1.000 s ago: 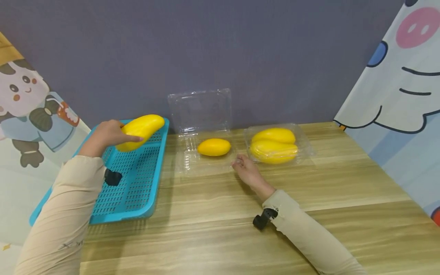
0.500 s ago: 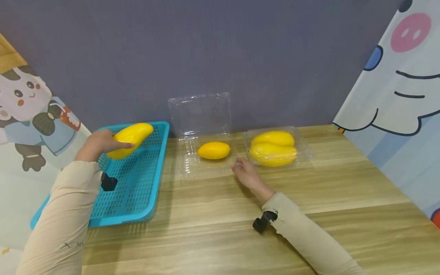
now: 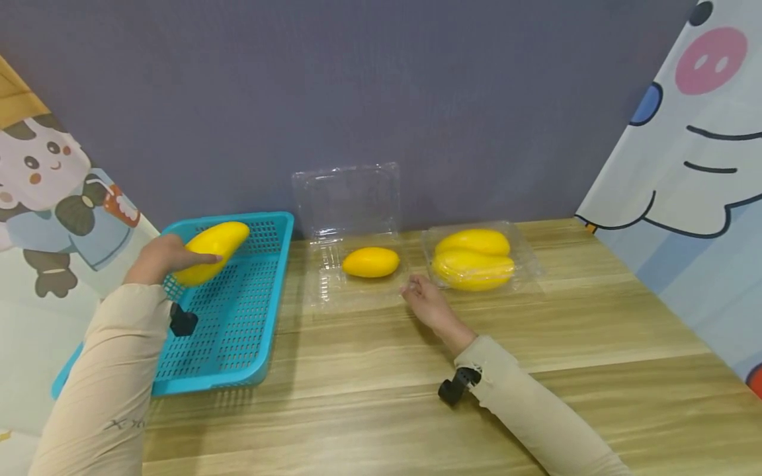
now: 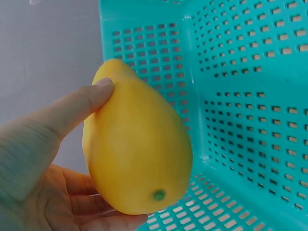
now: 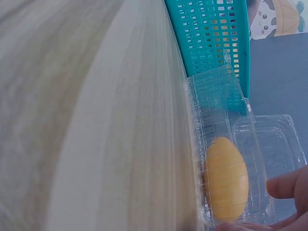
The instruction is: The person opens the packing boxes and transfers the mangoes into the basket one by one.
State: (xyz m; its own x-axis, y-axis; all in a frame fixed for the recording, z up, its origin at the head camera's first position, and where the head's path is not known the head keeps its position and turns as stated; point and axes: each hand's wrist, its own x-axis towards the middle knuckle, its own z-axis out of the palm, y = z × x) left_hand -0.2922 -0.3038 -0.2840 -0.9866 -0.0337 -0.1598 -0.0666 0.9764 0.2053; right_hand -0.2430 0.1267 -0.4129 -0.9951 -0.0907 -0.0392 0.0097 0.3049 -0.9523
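My left hand (image 3: 163,256) grips a yellow mango (image 3: 215,248) above the left part of a blue perforated basket (image 3: 270,311). The left wrist view shows the thumb on the upper side of the mango (image 4: 139,139) and the fingers beneath it; a green stem spot marks one end. My right hand (image 3: 427,301) holds the right edge of an open clear plastic clamshell container (image 3: 324,281), whose lid stands up behind it. One smaller mango (image 3: 371,262) lies in that container. In the right wrist view the thumb is at the container's rim; some fingertips are cut off.
Right of my right hand, a second clear container (image 3: 526,264) holds two yellow mangoes (image 3: 473,258). A grey wall (image 3: 476,119) rises behind the wooden table (image 3: 369,390). Printed cartoon panels stand at both sides.
My left hand has moved left and toward me, lower in the head view, carrying the mango over the basket. The right hand stays at the container's edge.
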